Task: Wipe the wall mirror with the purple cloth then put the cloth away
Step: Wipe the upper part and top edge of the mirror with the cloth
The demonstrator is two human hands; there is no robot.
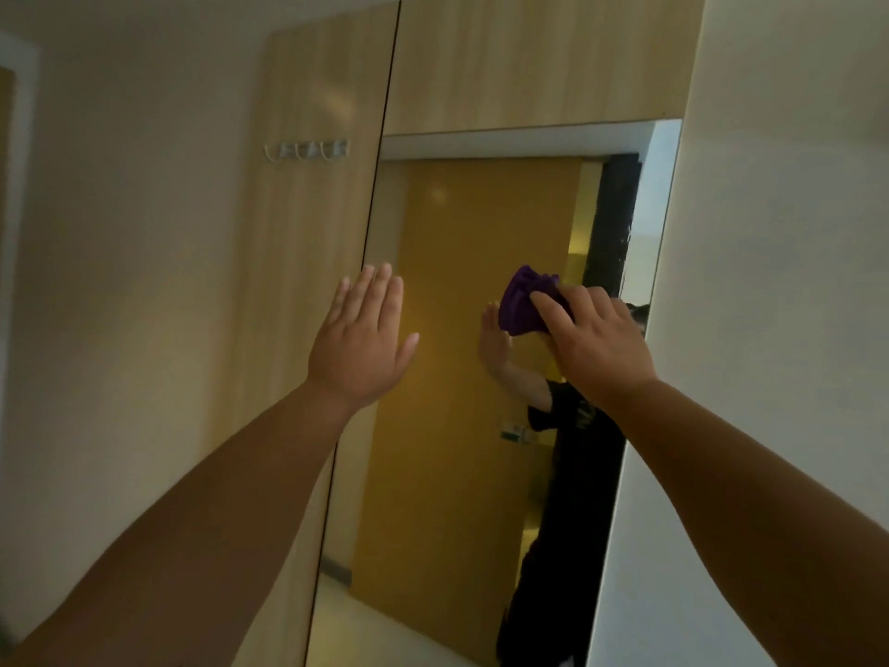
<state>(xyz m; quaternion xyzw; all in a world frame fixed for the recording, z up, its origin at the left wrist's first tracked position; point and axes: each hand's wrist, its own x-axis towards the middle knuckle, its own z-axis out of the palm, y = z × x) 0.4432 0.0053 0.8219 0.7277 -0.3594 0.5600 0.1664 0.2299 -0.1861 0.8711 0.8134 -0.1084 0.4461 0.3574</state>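
Far left: plain pale wall [120,281]. Next to it a wooden panel [308,257] carries a small rack of hooks [306,149] near its top, nothing hanging on them.

Left hand [363,346] — raised, fingers straight and together, palm flat towards the surface at the seam where the wooden panel meets the mirror [457,377]. It holds nothing. Whether the palm actually touches the surface cannot be told from here.

The mirror is tall, set under a wooden cabinet front [529,65]. It reflects a yellow-brown door, a dark-clothed figure and a flat palm.

Purple cloth [524,303] — bunched up, pressed against the glass at about mid-height, towards the mirror's right side. Right hand [594,337] lies over it, fingers curled on the cloth and gripping it against the mirror; the cloth sticks out above and to the left of the fingers.

Far right: a white wall edge [769,281] borders the mirror.
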